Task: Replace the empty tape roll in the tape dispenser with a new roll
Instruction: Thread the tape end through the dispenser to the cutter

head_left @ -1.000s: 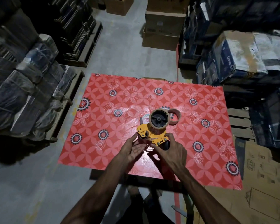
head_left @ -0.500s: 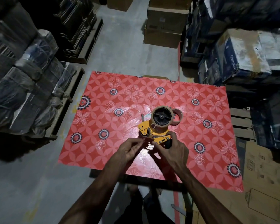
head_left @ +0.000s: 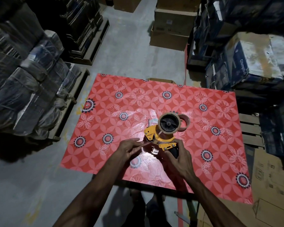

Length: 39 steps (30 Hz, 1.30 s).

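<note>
An orange tape dispenser (head_left: 156, 136) lies on the red flowered table (head_left: 220, 145), with a brown tape roll (head_left: 169, 123) seated on its black hub. My right hand (head_left: 179, 159) grips the dispenser's black handle. My left hand (head_left: 129, 149) is just left of the dispenser's front end, fingertips pinched on the clear tape end there. An empty cardboard core (head_left: 184, 122) lies on the table right behind the mounted roll, partly hidden by it.
Wrapped bundles on pallets (head_left: 31, 87) stand to the left. Cardboard boxes (head_left: 170, 30) sit on the floor beyond the table, and stacked cartons (head_left: 252, 59) crowd the right. Flat cardboard (head_left: 272, 185) lies at the table's near right.
My left hand has gone from open to pinched on the tape end at the dispenser's front. The right hand has kept its grip on the handle.
</note>
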Tool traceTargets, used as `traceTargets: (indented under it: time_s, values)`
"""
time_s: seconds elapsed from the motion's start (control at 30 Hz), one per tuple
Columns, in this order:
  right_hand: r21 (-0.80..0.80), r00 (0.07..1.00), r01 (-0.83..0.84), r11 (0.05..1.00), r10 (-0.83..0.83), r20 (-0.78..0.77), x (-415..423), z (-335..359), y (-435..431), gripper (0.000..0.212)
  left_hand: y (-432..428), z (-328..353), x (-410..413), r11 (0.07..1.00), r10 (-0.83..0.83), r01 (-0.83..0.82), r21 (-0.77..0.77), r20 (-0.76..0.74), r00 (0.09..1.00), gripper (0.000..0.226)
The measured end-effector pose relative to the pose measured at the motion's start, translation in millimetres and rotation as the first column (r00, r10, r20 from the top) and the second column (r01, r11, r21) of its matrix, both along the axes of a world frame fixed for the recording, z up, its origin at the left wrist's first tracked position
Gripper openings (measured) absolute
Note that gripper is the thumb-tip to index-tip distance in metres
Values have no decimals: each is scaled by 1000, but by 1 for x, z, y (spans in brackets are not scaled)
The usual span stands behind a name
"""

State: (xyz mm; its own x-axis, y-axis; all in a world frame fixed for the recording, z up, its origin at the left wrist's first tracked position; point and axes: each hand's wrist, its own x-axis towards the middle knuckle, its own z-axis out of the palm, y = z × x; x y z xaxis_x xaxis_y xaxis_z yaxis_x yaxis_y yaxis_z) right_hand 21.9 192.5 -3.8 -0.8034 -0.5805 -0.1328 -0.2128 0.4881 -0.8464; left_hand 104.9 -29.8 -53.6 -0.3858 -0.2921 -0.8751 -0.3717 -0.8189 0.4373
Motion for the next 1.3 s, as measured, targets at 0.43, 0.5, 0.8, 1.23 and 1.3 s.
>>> traceTargets:
  time_s: [0.43, 0.5, 0.8, 1.23, 1.3]
  values:
    - [50, 989, -59, 997, 65, -132, -4, -37, -22, 49, -13, -26, -41, 624, -326, 437, -648, 293, 899, 46]
    - [32, 993, -24, 999, 28, -115, -8, -52, -28, 40, -12, -40, -44, 525, -342, 496, -692, 362, 867, 56]
    - [144, 981, -56, 988, 81, -177, -23, -103, -35, 37, -28, -75, -49, 402, -420, 589, -701, 430, 799, 68]
    - [206, 961, -36, 978, 91, -260, -17, -118, -31, 31, -29, -90, -44, 451, -353, 456, -767, 316, 881, 51]
    - [220, 963, -38, 975, 95, -253, -16, -119, -22, 29, -40, -94, -37, 454, -354, 420, -786, 273, 894, 46]
